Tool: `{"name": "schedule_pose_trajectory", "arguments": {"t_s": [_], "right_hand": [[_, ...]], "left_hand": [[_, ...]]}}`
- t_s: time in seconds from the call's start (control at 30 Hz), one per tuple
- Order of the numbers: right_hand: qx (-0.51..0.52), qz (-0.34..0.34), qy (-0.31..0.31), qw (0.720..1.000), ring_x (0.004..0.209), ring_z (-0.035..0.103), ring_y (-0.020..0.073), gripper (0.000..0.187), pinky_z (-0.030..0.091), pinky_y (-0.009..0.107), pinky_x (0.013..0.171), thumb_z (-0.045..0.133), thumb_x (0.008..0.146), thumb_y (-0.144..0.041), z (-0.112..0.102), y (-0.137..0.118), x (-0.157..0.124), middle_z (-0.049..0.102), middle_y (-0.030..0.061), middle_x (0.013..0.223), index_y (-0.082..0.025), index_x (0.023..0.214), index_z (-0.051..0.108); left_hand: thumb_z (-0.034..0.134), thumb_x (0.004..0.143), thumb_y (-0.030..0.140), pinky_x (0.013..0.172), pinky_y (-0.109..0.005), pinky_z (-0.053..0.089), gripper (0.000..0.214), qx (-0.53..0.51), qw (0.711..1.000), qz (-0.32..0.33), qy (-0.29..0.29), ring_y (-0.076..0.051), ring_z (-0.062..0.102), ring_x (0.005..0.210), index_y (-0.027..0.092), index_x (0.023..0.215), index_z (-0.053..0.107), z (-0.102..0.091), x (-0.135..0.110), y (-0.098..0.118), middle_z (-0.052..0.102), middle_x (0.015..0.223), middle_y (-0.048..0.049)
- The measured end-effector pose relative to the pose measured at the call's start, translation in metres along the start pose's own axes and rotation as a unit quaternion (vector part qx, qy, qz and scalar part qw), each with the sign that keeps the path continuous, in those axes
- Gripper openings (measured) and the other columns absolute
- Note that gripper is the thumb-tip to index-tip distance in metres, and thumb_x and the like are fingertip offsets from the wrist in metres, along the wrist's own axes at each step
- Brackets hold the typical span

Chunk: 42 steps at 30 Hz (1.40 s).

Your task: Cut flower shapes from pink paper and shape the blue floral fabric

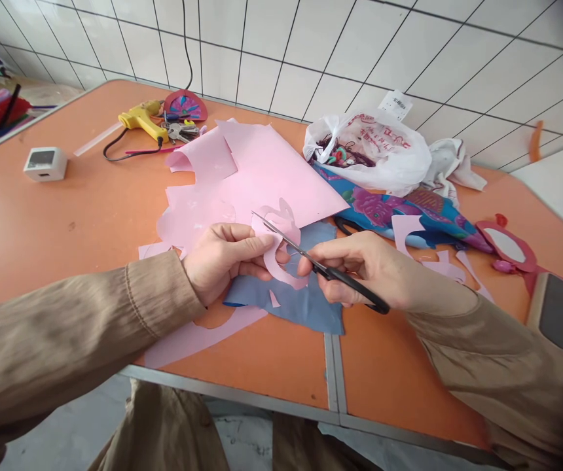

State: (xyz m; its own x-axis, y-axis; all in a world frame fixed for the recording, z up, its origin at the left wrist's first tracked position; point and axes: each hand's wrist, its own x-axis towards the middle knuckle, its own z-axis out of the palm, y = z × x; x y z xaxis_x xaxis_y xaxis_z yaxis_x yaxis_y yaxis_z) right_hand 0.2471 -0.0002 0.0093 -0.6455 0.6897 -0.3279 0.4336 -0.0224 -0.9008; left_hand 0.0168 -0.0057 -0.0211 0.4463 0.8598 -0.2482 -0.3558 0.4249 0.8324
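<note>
Orange bench [399, 373] against white-tiled wall [272, 59]. Pink cut-out [294, 280] above blue sheet [311, 314], near centre, pinched in left hand [227, 255]. Black-handled scissors [321, 267] gripped in right hand [370, 268], blades at the cut-out. At far right, white bag [399, 157] with red printing, unreadable; white tag [395, 104] at its far edge, barcode-like marking, text too small to read.

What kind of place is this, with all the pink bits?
Probably a craft workspace, maybe at home or in a workshop; I can't tell which. You can see a glue gun, scissors in the right hand, and cut pink sheets on the table.
</note>
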Motion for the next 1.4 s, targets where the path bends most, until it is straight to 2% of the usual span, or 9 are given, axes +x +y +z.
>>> {"name": "schedule_pose_trajectory", "arguments": {"t_s": [0.1, 0.33, 0.57, 0.77, 0.97, 1.17, 1.27, 1.4], "right_hand": [[-0.002, -0.013, -0.002, 1.000, 0.051, 0.034, 0.0068, 0.039, 0.032, 0.023, 0.045, 0.082, 0.073, -0.046, -0.001, 0.000, -0.001, 0.043, -0.0064, 0.060, -0.017, 0.090, 0.064], [-0.013, 0.008, 0.005, 1.000, 0.052, 0.035, 0.0074, 0.038, 0.035, 0.024, 0.046, 0.083, 0.070, -0.043, -0.001, -0.008, 0.000, 0.042, -0.0057, 0.061, -0.017, 0.090, 0.064], [-0.030, -0.011, 0.002, 1.000, 0.052, 0.037, 0.0073, 0.040, 0.036, 0.025, 0.048, 0.082, 0.071, -0.046, -0.003, -0.010, -0.002, 0.044, -0.0052, 0.062, -0.015, 0.090, 0.066], [-0.031, -0.021, 0.007, 0.999, 0.053, 0.039, 0.0069, 0.034, 0.035, 0.023, 0.049, 0.077, 0.073, -0.037, -0.005, -0.010, -0.003, 0.046, -0.0040, 0.063, -0.011, 0.091, 0.067], [-0.039, -0.015, 0.004, 0.999, 0.059, 0.042, 0.0086, 0.038, 0.040, 0.023, 0.054, 0.080, 0.068, -0.035, -0.007, -0.010, -0.003, 0.047, -0.0027, 0.068, -0.009, 0.094, 0.069], [-0.041, -0.019, 0.010, 0.999, 0.061, 0.039, 0.0088, 0.040, 0.039, 0.023, 0.054, 0.079, 0.070, -0.037, -0.007, -0.009, -0.002, 0.044, -0.0030, 0.067, -0.007, 0.097, 0.073], [-0.038, -0.007, 0.009, 0.999, 0.061, 0.041, 0.0094, 0.044, 0.040, 0.024, 0.054, 0.079, 0.070, -0.038, -0.008, -0.007, -0.002, 0.047, -0.0019, 0.069, -0.007, 0.101, 0.074], [-0.045, 0.000, -0.003, 0.999, 0.057, 0.038, 0.0097, 0.043, 0.037, 0.024, 0.049, 0.078, 0.071, -0.040, -0.009, -0.007, -0.003, 0.044, -0.0029, 0.064, -0.009, 0.100, 0.074]], "left_hand": [[0.088, 0.069, 0.033, 0.061, -0.023, 0.058, 0.028, 0.004, 1.000, 0.001, 0.003, -0.014, 0.069, 0.062, 0.008, 0.067, 0.074, 0.000, -0.001, 0.000, 0.076, 0.077, -0.0119], [0.090, 0.067, 0.033, 0.060, -0.022, 0.059, 0.029, -0.004, 1.000, 0.002, -0.002, -0.015, 0.070, 0.063, 0.008, 0.067, 0.075, 0.000, -0.001, 0.000, 0.076, 0.076, -0.0117], [0.091, 0.066, 0.034, 0.058, -0.020, 0.059, 0.029, -0.004, 1.000, 0.001, -0.013, -0.013, 0.070, 0.062, 0.009, 0.067, 0.077, 0.000, 0.000, 0.001, 0.076, 0.075, -0.0109], [0.091, 0.065, 0.035, 0.051, -0.020, 0.055, 0.030, 0.020, 1.000, 0.008, -0.017, -0.013, 0.067, 0.060, 0.010, 0.066, 0.076, -0.002, 0.000, 0.000, 0.076, 0.076, -0.0100], [0.088, 0.069, 0.036, 0.051, -0.021, 0.054, 0.029, 0.037, 0.999, 0.013, -0.033, -0.013, 0.065, 0.057, 0.009, 0.069, 0.077, -0.002, 0.001, 0.000, 0.075, 0.075, -0.0106], [0.087, 0.070, 0.038, 0.050, -0.020, 0.051, 0.031, 0.045, 0.998, 0.023, -0.047, -0.014, 0.068, 0.060, 0.009, 0.069, 0.076, -0.004, 0.002, 0.000, 0.076, 0.076, -0.0100], [0.088, 0.069, 0.036, 0.049, -0.021, 0.051, 0.028, 0.044, 0.998, 0.020, -0.040, -0.014, 0.067, 0.058, 0.009, 0.070, 0.076, -0.005, 0.002, 0.000, 0.076, 0.075, -0.0097], [0.084, 0.073, 0.031, 0.050, -0.021, 0.051, 0.022, 0.043, 0.998, 0.020, -0.042, -0.013, 0.067, 0.059, 0.011, 0.071, 0.077, -0.005, 0.001, 0.000, 0.076, 0.073, -0.0067]]}}
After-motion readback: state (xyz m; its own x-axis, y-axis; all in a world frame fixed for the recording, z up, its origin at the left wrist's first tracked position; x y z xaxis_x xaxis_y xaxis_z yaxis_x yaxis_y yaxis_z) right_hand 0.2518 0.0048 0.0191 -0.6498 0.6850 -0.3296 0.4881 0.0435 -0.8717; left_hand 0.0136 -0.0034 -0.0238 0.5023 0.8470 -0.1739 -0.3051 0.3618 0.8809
